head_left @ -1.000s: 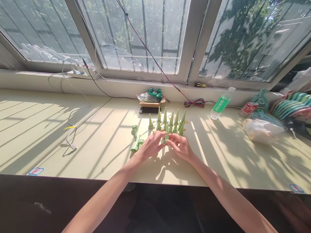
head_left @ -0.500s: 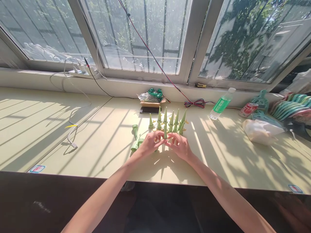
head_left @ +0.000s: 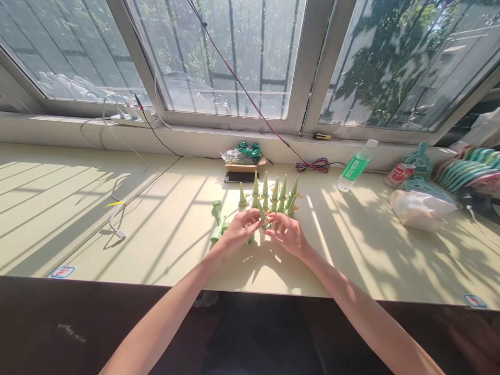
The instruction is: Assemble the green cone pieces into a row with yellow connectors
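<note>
On my feed, both bare hands meet over the pale yellow-green surface (head_left: 167,224), near its front edge. Left hand (head_left: 241,228): thumb and fingers nearly closed, pinching a slim pale-green pointed cone (head_left: 262,210) close to its wide base. Right hand (head_left: 289,234): fingers curled, thumb and fingertips gripping the same base from the other side; exact contact partly hidden. Cone sits between the hands, tip up and leaning left. Just behind: a cluster of upright pale-green cones with small yellow parts (head_left: 275,197), in rough rows. Left of the left hand, loose pale-green cone-shaped pieces (head_left: 216,213) lie about; another green piece (head_left: 250,239) shows under that hand, mostly covered. Farther back I get a black flat phone-like slab (head_left: 241,177) in front of a small brown cardboard box (head_left: 241,169) topped with clear wrap and green material. To the right, a coiled red-and-black cable (head_left: 313,165), a clear plastic bottle with a green label (head_left: 354,167) and a red-and-white can (head_left: 399,174).
</note>
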Available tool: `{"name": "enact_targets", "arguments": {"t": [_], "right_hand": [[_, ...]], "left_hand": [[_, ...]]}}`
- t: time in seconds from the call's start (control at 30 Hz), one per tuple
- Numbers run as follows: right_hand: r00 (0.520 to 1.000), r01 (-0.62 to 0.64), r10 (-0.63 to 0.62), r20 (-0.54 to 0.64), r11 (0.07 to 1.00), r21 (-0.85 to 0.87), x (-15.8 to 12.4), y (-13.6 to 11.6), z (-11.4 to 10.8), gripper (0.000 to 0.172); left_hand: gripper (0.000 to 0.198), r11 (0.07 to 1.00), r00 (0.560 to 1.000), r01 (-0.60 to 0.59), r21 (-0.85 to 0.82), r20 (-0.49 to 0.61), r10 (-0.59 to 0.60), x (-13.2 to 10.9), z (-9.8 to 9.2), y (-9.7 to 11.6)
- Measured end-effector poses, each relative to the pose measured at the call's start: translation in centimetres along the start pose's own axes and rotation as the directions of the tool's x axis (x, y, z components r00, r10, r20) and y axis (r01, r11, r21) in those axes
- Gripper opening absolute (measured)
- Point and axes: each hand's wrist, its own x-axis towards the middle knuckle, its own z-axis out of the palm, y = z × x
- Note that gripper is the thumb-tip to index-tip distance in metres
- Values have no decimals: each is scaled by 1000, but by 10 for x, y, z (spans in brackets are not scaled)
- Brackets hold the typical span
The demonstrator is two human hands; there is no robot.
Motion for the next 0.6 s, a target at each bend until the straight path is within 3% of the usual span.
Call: {"name": "enact_targets", "arguments": {"t": [0.27, 0.47, 0.6], "right_hand": [[1000, 3, -3, 1, 1000, -6, 1, -2, -2, 30], [987, -94, 68, -144, 979, -180, 2, 7, -8, 18], [981, -134, 99, -165, 967, -218, 2, 13, -12, 18]], "left_hand": [[28, 998, 995, 14, 66, -96, -8, 2, -1, -5], [28, 980, 975, 26, 195, -221, 18, 3, -4, -14], [29, 976, 969, 25, 214, -245, 29, 3, -6, -17]]}}
